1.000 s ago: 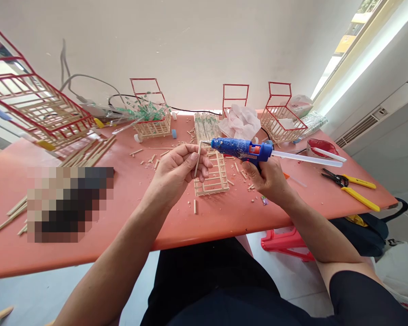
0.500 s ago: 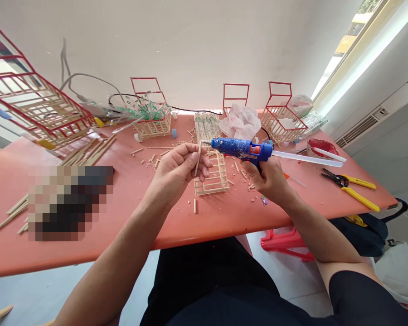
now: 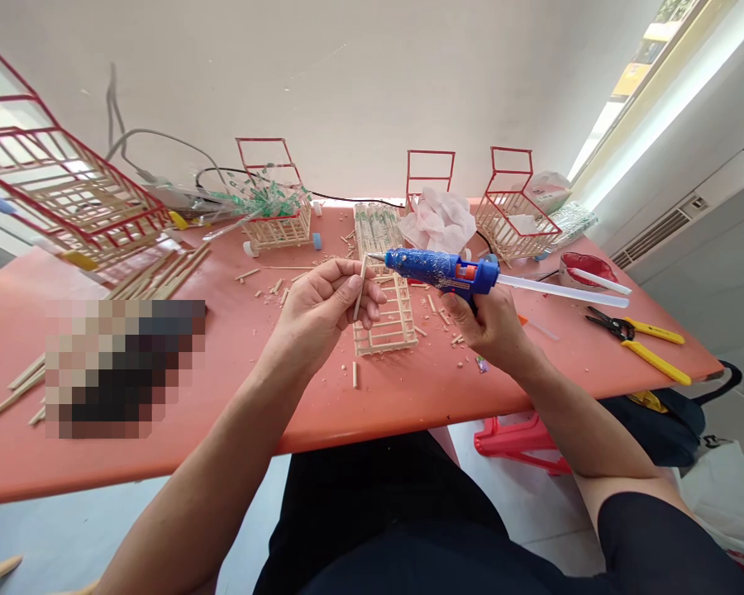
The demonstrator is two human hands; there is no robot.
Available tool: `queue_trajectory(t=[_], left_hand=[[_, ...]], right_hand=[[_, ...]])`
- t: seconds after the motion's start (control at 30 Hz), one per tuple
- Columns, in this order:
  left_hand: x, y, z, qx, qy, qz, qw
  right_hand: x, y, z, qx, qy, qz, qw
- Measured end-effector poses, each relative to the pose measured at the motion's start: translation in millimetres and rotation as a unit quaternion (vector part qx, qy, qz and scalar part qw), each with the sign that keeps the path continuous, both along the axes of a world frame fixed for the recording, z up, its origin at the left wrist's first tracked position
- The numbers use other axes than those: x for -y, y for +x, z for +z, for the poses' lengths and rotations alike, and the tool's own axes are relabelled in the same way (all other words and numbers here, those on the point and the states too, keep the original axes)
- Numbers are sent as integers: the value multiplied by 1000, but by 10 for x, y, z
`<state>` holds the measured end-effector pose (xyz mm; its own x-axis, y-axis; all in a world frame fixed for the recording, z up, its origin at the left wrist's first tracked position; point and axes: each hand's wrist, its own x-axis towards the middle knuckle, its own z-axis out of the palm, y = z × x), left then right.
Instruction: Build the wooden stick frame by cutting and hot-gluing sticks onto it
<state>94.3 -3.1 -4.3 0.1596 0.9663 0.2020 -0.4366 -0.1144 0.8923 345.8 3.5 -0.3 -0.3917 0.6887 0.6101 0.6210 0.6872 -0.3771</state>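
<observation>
My left hand (image 3: 331,302) pinches a short thin wooden stick (image 3: 360,289) between thumb and fingers, its upper end tilted slightly right. In my right hand (image 3: 487,326) is a blue glue gun (image 3: 434,268), a long translucent glue stick (image 3: 564,291) poking out of its back. The gun's nozzle points left, at or very near the top of the wooden stick; a whitish bit of glue shows there. Below and behind the left hand, a small wooden lattice frame (image 3: 397,339) lies on the table, partly hidden by the fingers.
Small carts of sticks with red rims stand along the back, one (image 3: 282,231) holding green-and-clear wrappers. Wooden sticks (image 3: 167,273) lie in a pile at left beside a blurred-out patch. Yellow-handled pliers (image 3: 638,330) rest at right. Offcuts litter the orange table (image 3: 236,446).
The view has shifted very slightly. The nozzle sits a touch farther from the left fingers; both hands keep their holds and stay almost still.
</observation>
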Motion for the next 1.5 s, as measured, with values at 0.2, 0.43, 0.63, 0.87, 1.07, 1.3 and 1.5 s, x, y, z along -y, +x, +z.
queue_trajectory(t=[0.2, 0.43, 0.63, 0.87, 1.07, 1.3, 1.5], left_hand=[[-4, 1, -5, -2, 2, 7, 1000], [-6, 3, -2, -9, -2, 16, 1000], [13, 15, 12, -20, 2, 21, 1000], [20, 22, 25, -23, -5, 26, 999], [25, 7, 18, -19, -7, 19, 1000], [11, 10, 9, -34, -3, 25, 999], [12, 5, 10, -43, -1, 27, 999]], right_hand=[[0, -20, 24, -15, 15, 3, 1000], [-4, -25, 12, -19, 19, 13, 1000], [6, -11, 5, -10, 10, 19, 1000], [10, -15, 28, -10, 1, 2, 1000], [10, -11, 25, -6, -24, -3, 1000], [15, -21, 46, -20, -35, 1, 999], [1, -16, 39, -22, -29, 3, 999]])
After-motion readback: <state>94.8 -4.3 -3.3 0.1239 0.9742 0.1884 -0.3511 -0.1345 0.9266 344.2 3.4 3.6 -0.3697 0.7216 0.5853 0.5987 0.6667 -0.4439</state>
